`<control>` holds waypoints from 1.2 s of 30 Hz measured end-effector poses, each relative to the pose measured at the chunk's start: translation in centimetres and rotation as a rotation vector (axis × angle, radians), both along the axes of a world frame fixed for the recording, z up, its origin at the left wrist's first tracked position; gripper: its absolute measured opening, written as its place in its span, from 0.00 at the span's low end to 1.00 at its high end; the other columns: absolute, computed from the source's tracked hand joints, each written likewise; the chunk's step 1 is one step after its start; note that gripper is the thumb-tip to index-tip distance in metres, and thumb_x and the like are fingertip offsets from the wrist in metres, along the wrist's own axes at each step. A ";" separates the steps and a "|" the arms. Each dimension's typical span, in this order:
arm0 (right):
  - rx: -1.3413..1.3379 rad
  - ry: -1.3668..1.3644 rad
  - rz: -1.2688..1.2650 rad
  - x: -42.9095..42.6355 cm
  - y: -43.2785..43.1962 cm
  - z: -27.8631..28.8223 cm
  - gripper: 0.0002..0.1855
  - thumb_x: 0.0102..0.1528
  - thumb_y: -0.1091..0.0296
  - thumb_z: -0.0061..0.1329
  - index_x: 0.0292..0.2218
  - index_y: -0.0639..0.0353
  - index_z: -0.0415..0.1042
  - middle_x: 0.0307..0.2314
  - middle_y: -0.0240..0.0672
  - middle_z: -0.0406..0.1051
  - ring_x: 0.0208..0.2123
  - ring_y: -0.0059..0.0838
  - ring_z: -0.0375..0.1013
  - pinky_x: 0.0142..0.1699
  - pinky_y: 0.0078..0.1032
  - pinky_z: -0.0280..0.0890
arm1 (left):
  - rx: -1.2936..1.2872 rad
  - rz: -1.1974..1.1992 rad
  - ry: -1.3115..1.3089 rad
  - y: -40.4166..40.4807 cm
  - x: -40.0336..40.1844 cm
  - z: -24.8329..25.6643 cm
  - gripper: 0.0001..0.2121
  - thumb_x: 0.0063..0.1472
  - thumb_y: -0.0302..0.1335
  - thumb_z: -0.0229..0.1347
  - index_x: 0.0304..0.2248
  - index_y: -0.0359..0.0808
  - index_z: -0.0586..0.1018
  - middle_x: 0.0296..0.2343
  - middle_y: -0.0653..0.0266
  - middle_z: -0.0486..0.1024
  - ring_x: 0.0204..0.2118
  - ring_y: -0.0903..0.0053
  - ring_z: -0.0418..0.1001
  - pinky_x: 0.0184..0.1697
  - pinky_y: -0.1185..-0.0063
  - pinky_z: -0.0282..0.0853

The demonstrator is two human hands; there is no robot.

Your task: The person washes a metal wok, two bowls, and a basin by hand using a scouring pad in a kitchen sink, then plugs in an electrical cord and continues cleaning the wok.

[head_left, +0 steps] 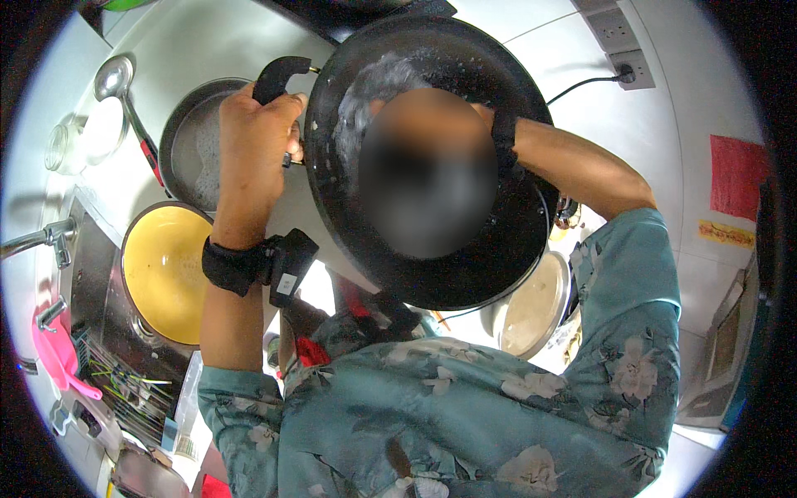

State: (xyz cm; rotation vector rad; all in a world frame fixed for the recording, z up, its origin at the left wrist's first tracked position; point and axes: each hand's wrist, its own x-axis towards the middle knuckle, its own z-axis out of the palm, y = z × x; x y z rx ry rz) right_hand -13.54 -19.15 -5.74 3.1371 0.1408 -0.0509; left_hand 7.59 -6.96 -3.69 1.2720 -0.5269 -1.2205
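A large black wok [429, 286] is tilted up in front of me, its inside facing me. White suds smear its upper left inner wall. My left hand [258, 121] grips the wok's curved black side handle [280, 78] at the left rim. My right hand [429, 124] reaches over the right rim into the wok. A blurred patch covers most of that hand and the wok's middle, so whether it holds something is hidden. Left of the wok, partly behind my left hand, a dark frying pan [193, 143] has cloudy, bubbly liquid in it.
A yellow bowl [165, 274] sits over the sink [93, 274], near the faucet [56, 239]. A ladle [134, 118] and glass jar [62, 149] stand at the counter's left. Below the wok's right side is a round pale vessel or lid [532, 305]. A plugged cord [585, 84] runs behind the wok.
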 end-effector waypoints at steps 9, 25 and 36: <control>-0.399 0.620 -0.478 -8.7 -2.0 4.6 0.10 0.41 0.72 0.40 0.29 0.56 0.68 0.29 0.39 0.66 0.29 0.34 0.68 0.30 0.28 0.65 | -0.062 -0.033 0.031 -0.6 0.3 -0.7 0.03 0.44 0.20 0.47 0.18 0.31 0.65 0.10 0.69 0.59 0.09 0.86 0.55 0.11 0.86 0.52; 1.055 0.313 -0.828 4.6 12.7 7.2 0.18 0.53 0.59 0.29 0.32 0.70 0.49 0.16 0.47 0.64 0.10 0.29 0.66 0.17 0.24 0.62 | -0.045 0.050 -0.039 -0.9 -0.6 -0.6 0.04 0.42 0.21 0.47 0.17 0.28 0.67 0.09 0.66 0.61 0.07 0.83 0.56 0.08 0.84 0.49; 0.469 -0.146 -0.820 1.6 -2.3 2.9 0.10 0.53 0.70 0.26 0.31 0.70 0.52 0.10 0.37 0.58 0.10 0.26 0.61 0.12 0.20 0.59 | -0.024 -0.006 -0.026 -0.5 -0.7 -0.3 0.03 0.44 0.19 0.47 0.20 0.34 0.66 0.09 0.72 0.60 0.06 0.88 0.54 0.07 0.87 0.50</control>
